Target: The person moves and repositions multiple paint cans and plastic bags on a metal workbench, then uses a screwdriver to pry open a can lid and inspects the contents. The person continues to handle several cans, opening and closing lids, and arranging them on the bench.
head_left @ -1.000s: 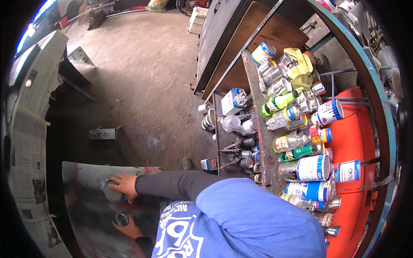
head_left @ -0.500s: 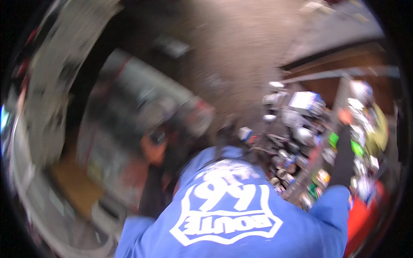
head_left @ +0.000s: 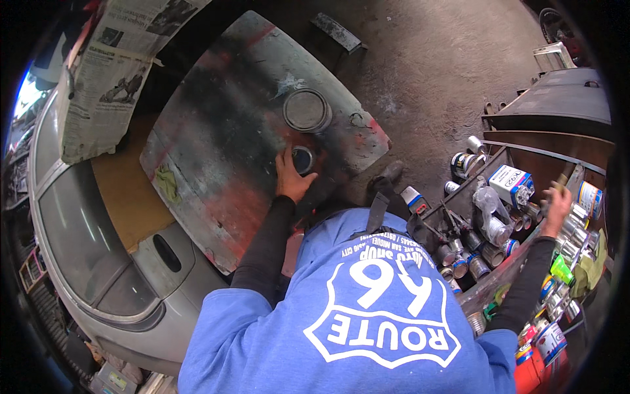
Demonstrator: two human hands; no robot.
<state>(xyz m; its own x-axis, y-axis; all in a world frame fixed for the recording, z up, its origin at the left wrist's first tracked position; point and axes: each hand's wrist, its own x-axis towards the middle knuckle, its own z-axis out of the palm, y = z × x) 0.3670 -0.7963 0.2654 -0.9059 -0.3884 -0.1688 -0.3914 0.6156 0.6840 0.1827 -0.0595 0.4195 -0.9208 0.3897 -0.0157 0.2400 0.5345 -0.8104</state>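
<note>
A: Where is your left hand, and what does it have?
B: Your left hand point(head_left: 293, 180) curves around the near side of the small can point(head_left: 302, 159), fingers and thumb part-way open, with hold of it. That can sits on the tabletop point(head_left: 216, 157).
A: What else lies near it?
B: Beyond it, just beside, you have the wide round can point(head_left: 306, 109). The green cloth point(head_left: 168, 184) lies well apart, by the tabletop's left edge.
A: And your right hand?
B: Your right hand point(head_left: 558, 209) reaches out over the rack point(head_left: 545, 155), fingers partly curled. A small brownish thing point(head_left: 562, 180) shows at your fingertips; I cannot tell whether you grip it.
A: What surrounds that hand?
B: To its left are the boxy white-and-blue can point(head_left: 511, 183) and the clear plastic bag point(head_left: 489, 209), side by side. That makes 2 hands well apart, 1 at each surface.
</note>
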